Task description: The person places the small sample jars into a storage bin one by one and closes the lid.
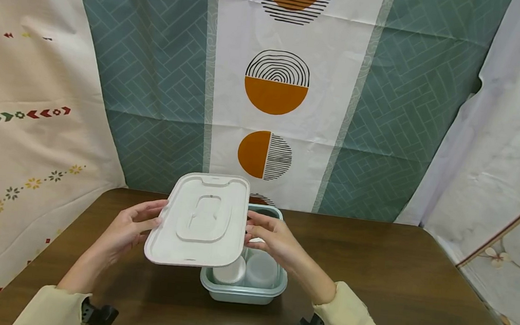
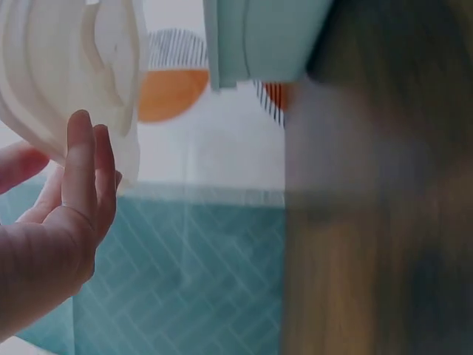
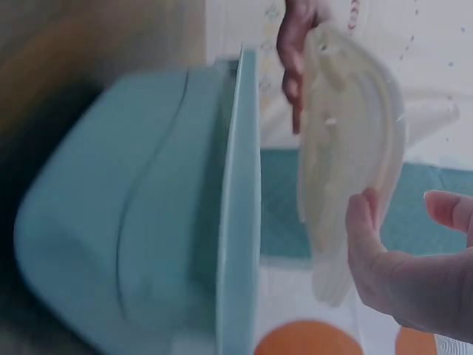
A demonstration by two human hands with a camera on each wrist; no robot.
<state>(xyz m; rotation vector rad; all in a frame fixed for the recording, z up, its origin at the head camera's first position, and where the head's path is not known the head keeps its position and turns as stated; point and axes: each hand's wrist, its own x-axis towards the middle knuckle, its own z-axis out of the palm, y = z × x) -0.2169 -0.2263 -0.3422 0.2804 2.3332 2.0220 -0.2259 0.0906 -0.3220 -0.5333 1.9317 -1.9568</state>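
A white rectangular lid (image 1: 205,220) is raised and tilted above the table between both hands. My left hand (image 1: 134,225) pinches its left edge, thumb on the upper side and fingers beneath, as the left wrist view shows the hand (image 2: 63,214). My right hand (image 1: 274,240) holds the opposite edge; in the right wrist view its fingers (image 3: 362,222) touch the lid's underside. Partly under the lid stands a pale green container (image 1: 243,296). Inside it are a white round piece (image 1: 230,272) and a translucent round one (image 1: 262,270); the lid hides the rest.
The container stands on a dark brown wooden table (image 1: 361,274), near the middle. A patterned cloth (image 1: 156,71) hangs behind the table, with pale cloths at the left and right sides.
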